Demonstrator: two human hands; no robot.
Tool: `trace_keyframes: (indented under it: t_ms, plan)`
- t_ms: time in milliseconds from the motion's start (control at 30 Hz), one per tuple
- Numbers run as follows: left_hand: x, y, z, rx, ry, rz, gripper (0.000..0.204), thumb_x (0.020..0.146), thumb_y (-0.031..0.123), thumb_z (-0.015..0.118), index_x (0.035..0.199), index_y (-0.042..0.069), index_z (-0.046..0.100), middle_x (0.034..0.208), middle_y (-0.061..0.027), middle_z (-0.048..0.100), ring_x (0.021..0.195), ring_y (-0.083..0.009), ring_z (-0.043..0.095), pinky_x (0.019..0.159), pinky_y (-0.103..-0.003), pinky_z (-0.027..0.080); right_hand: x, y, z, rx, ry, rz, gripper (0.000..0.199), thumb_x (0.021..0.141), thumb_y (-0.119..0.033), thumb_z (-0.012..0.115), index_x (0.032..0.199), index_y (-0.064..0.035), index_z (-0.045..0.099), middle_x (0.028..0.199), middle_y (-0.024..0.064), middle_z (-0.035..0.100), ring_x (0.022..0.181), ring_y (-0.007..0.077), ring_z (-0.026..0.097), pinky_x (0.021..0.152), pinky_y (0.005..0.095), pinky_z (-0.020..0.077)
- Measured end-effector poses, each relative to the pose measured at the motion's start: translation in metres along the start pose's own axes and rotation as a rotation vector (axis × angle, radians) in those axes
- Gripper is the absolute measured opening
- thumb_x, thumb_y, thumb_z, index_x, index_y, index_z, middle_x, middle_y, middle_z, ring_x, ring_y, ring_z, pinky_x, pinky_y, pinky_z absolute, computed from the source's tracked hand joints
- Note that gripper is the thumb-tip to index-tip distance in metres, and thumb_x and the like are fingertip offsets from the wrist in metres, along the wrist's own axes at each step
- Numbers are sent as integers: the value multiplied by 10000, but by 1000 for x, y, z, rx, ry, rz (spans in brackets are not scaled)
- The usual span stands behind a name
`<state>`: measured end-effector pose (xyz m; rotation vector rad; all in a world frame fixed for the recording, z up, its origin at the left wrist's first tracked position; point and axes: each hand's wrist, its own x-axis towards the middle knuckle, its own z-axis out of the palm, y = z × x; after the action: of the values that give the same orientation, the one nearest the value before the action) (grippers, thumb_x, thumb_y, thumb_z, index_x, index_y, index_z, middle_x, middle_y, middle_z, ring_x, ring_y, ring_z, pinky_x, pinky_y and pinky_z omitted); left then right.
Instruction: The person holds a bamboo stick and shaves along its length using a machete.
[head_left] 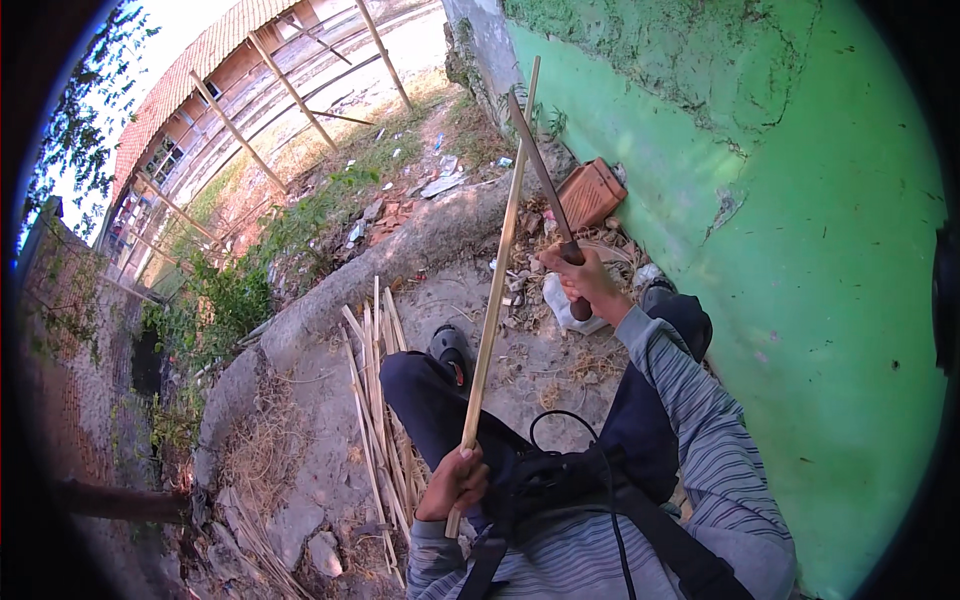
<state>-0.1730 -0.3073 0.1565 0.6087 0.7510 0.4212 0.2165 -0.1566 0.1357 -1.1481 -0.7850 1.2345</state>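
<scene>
My left hand (455, 484) is closed round the lower part of a long, pale bamboo strip (497, 270), which slants up and away from me. In my right hand (592, 283) is the dark wooden handle of a machete (545, 175). Its long brown blade points away and a little left, its tip close beside the strip's far part; whether they touch I cannot tell. Left of my bent knee, a bundle of similar bamboo strips (372, 400) lies on the ground.
A green wall (800, 300) with peeling plaster rises close on my right. Beyond the machete lie an orange-brown clay block (592, 193) and a white plastic bag (572, 303) among debris. A low, rough concrete ledge (330, 312) curves across ahead, with green plants (235, 300) behind it.
</scene>
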Motion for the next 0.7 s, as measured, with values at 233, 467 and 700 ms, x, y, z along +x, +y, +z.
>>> trace_keyframes:
  t_ms: [233,467,700]
  plan:
    - [55,33,7,251,4,195,369,1152,431,371,992,115,475,606,27,382,383,-73,317,349,-235,286,-15,10,10,-111,-105,-106,264,960,-282,795,1073,-43,784,628,-77,571,484,4,443,439,230,321]
    - [120,30,16,354,-78,204,382,1163,420,352,1015,96,488,584,42,366,376,-68,333,346,-232,299,-27,16,22,-206,-188,-74,308,938,-284,822,1126,-42,787,591,-105,535,496,11,405,457,265,289]
    - [127,34,40,462,-98,182,272,1139,306,469,1179,47,542,638,44,411,400,-65,357,373,-232,324,-20,25,17,-266,-147,-98,294,926,-332,836,865,-58,748,562,-89,505,477,35,411,450,277,300]
